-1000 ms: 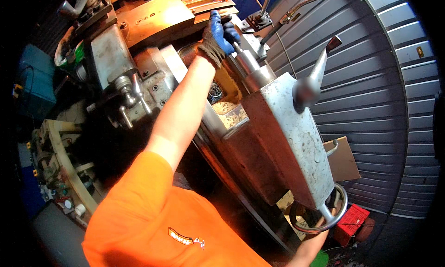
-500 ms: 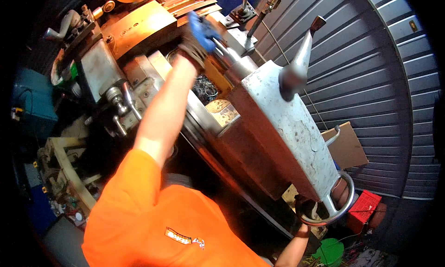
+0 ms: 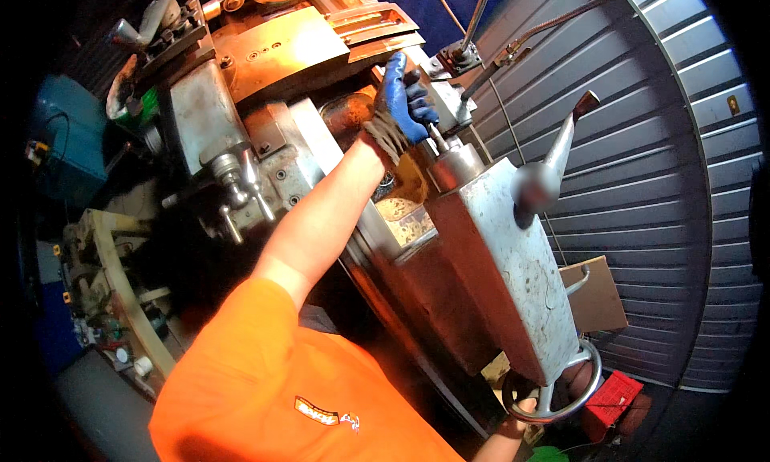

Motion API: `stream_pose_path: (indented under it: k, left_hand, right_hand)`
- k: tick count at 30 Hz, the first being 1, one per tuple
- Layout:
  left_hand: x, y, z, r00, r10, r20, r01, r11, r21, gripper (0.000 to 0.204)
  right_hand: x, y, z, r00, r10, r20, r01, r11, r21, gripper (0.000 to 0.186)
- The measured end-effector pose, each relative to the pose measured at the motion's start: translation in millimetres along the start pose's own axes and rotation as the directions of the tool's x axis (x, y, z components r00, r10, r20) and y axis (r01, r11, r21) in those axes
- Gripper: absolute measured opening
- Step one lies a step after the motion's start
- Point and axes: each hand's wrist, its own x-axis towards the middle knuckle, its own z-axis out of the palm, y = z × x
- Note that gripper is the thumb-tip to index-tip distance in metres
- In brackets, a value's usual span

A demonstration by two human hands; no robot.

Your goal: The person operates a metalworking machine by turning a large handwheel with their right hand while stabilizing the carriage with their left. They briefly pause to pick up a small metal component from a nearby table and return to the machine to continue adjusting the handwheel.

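My left hand [image 3: 407, 107], in a blue-coated glove with a grey cuff, is closed around a slim steel tool [image 3: 437, 139] that projects from the round tailstock sleeve [image 3: 458, 167] of a lathe. The thumb points up, the other fingers curl inward, and the glove hides the tool's far end. At the lower right, my right hand [image 3: 523, 412] grips the rim of the tailstock handwheel [image 3: 595, 382]; the wheel partly covers it. Between them extends the chipped pale-blue tailstock [image 3: 525, 257], with a lever [image 3: 565, 145] on its upper side.
Left of my arm sits the carriage with its handles [image 3: 233, 177]. An orange-lit metal cover [image 3: 285, 57] lies beyond it. Metal shavings lie in the bed opening [image 3: 401, 213]. A grey corrugated wall [image 3: 634, 181] rises on the right, with a cardboard sheet [image 3: 597, 293] and red crate [image 3: 613, 402] below.
My left hand, blurred by motion earlier, has come closer to the tailstock and closed on the steel tool. The right hand stays at the handwheel. The whole view has shifted.
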Motion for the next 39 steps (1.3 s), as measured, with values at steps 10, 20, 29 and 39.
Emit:
stream_pose_path:
  k: [10, 20, 29, 39]
  left_hand:
    - [3, -19, 5, 0.976, 0.217, -0.033, -0.206, 0.956, 0.207, 0.042]
    - [-10, -11, -4, 0.989, 0.149, -0.023, -0.142, 0.973, 0.182, 0.034]
    - [-127, -115, -76, 0.924, 0.337, 0.180, -0.375, 0.707, 0.600, 0.059]
    - [-120, -175, -46, 0.695, 0.648, 0.312, -0.665, 0.414, 0.621, 0.064]
  right_hand:
    - [-10, -3, -7, 0.984, -0.144, -0.110, 0.130, 0.984, -0.124, 0.046]
    - [-5, -2, -20, 0.937, -0.329, -0.121, 0.283, 0.914, -0.290, 0.047]
    - [11, 15, -33, 0.860, -0.507, -0.057, 0.455, 0.813, -0.364, 0.049]
    - [37, 23, -10, 0.794, -0.607, 0.006, 0.543, 0.705, -0.457, 0.051]
